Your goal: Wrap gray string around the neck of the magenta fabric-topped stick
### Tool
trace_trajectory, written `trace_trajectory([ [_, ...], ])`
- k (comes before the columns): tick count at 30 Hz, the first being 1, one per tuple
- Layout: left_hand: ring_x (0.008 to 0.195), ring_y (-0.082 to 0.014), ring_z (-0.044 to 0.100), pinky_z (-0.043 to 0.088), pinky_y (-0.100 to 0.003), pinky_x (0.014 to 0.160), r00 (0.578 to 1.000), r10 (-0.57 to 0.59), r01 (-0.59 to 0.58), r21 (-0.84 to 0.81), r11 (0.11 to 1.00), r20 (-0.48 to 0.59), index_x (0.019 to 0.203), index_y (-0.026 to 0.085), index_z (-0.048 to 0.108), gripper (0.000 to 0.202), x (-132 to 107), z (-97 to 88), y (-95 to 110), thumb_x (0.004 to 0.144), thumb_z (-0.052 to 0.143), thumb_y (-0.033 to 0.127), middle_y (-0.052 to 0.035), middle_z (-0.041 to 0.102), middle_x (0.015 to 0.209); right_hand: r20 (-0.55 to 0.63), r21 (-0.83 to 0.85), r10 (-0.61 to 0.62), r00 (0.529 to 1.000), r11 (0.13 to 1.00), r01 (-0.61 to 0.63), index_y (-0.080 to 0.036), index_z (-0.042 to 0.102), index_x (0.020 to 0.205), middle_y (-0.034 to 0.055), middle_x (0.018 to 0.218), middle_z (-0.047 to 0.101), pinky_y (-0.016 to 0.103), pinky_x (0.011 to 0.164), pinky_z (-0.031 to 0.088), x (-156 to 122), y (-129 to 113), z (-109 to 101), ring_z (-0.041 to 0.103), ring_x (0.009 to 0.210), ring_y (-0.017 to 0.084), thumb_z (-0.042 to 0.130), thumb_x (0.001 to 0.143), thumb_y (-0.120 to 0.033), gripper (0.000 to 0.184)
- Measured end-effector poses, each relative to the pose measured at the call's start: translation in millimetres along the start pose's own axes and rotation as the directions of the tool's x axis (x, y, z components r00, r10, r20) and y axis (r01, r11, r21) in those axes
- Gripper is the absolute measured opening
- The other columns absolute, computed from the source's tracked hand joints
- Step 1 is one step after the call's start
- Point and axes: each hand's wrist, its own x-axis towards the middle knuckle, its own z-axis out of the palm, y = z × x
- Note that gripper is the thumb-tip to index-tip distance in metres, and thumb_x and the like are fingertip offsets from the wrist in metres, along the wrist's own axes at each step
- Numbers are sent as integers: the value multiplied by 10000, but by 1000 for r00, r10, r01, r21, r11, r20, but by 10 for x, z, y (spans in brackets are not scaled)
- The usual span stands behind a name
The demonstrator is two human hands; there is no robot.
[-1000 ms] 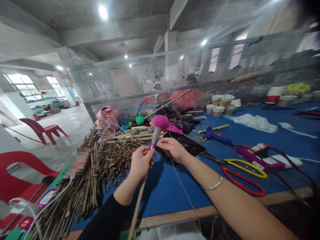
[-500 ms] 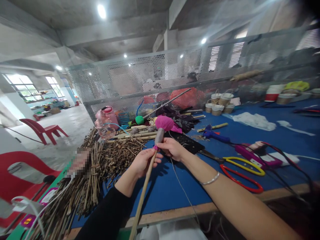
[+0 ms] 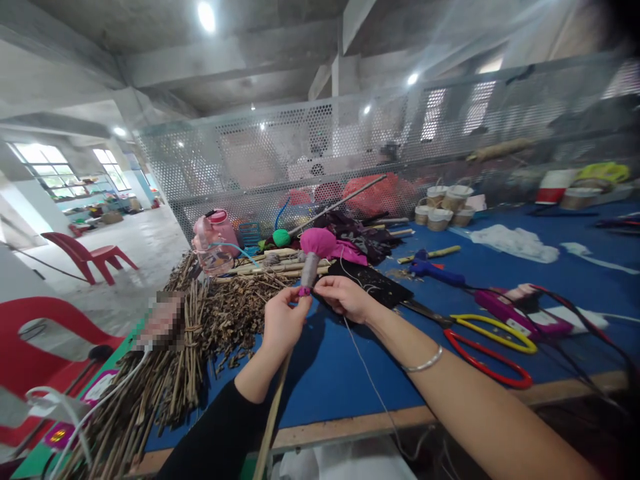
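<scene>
My left hand (image 3: 286,321) is closed, pinching a long wooden stick (image 3: 273,417) just below its upper end. That end carries a magenta cloth-covered ball (image 3: 319,243), with a grey wrapped section (image 3: 309,270) under it and a small gathered magenta edge (image 3: 305,291) at the fingertips. Beside this neck my right hand (image 3: 345,298) is closed in a pinch, its fingertips nearly touching the magenta edge. From beneath its curled fingers a thin grey thread (image 3: 365,367) runs down over the table's front edge. What lies exactly between those fingertips is hard to see.
Bundled dry stalks (image 3: 190,333) cover the table's left side. Large scissors (image 3: 480,333) with red and yellow handles, a blue glue gun (image 3: 434,269) and a purple power strip (image 3: 523,313) lie to the right. Behind are small white pots (image 3: 440,219), a pink jug (image 3: 223,233) and a perforated screen (image 3: 240,160).
The stick's wrapped head has shifted slightly left and turned more upright. My left hand has drawn its fingers together around the stick; my right fingertips now sit just beside the neck.
</scene>
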Motion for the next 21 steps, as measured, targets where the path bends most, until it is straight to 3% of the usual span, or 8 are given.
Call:
trace_trajectory([
  [6, 356, -60, 454, 318, -165, 322, 997, -67, 71, -136, 988, 30, 898, 129, 620, 295, 6, -5, 36, 724, 594, 366, 21, 577, 572, -55, 39, -20, 998, 999, 22, -153, 534, 667, -112, 394, 286, 182, 323, 66, -6, -22, 26, 159, 338, 25, 715, 605, -347, 273],
  [10, 355, -59, 472, 326, -155, 308, 989, -104, 127, -229, 965, 107, 865, 131, 575, 291, -15, 20, 53, 728, 589, 388, 12, 586, 597, -27, 50, -25, 999, 998, 26, -160, 514, 666, -117, 381, 275, 177, 313, 69, 0, -22, 43, 152, 329, 24, 713, 626, -355, 282],
  [14, 394, -72, 515, 379, -161, 357, 974, -81, 150, -330, 932, 213, 830, 137, 537, 308, -30, 48, 48, 727, 589, 423, 5, 588, 593, 62, 100, -41, 997, 994, 35, -173, 516, 777, -129, 396, 273, 173, 303, 67, 7, -23, -9, 131, 324, 27, 701, 663, -352, 282],
  [17, 448, -94, 565, 423, -177, 413, 922, -112, 259, -375, 890, 372, 835, 130, 531, 334, -21, 72, -2, 751, 551, 453, -18, 604, 602, 130, 95, 25, 991, 995, -37, -154, 520, 779, -103, 446, 379, 174, 298, 65, 9, 0, -37, 151, 325, 15, 700, 660, -377, 310],
  [19, 448, -103, 570, 419, -185, 410, 866, -199, 382, -351, 855, 458, 865, 125, 531, 342, -17, 91, -46, 786, 496, 456, -36, 615, 613, 94, 43, 64, 994, 997, -69, -137, 517, 724, -67, 491, 460, 177, 295, 76, 16, 33, -25, 195, 324, 8, 695, 654, -395, 321],
  [21, 424, -109, 561, 398, -196, 384, 854, -293, 435, -281, 855, 431, 930, 131, 520, 368, -25, 110, -84, 813, 440, 471, -43, 621, 648, 10, -9, 84, 996, 996, -84, -139, 507, 688, -70, 457, 440, 181, 293, 92, 29, 72, 4, 216, 315, 14, 691, 649, -397, 319],
])
